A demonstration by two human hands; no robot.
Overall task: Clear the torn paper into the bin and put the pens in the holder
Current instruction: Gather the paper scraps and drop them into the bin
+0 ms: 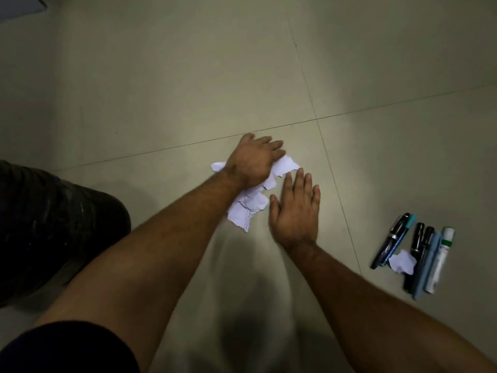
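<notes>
Head view: left hand (254, 162) flat, covering torn paper (250, 208); right hand (294, 211) open, empty; grip unformed.

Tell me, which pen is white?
The rightmost pen: white body with a green band. The other pens beside it are black or blue.

Count on the pale tiled floor (188, 76):
- Bare hands: two, the left hand (252, 162) and the right hand (295, 211).
- Pens and markers in the row (414, 254): six, as far as can be told.
- Torn white paper: one heap of scraps (252, 208), pieces uncountable; one separate white scrap (402, 262) on the pens.
</notes>
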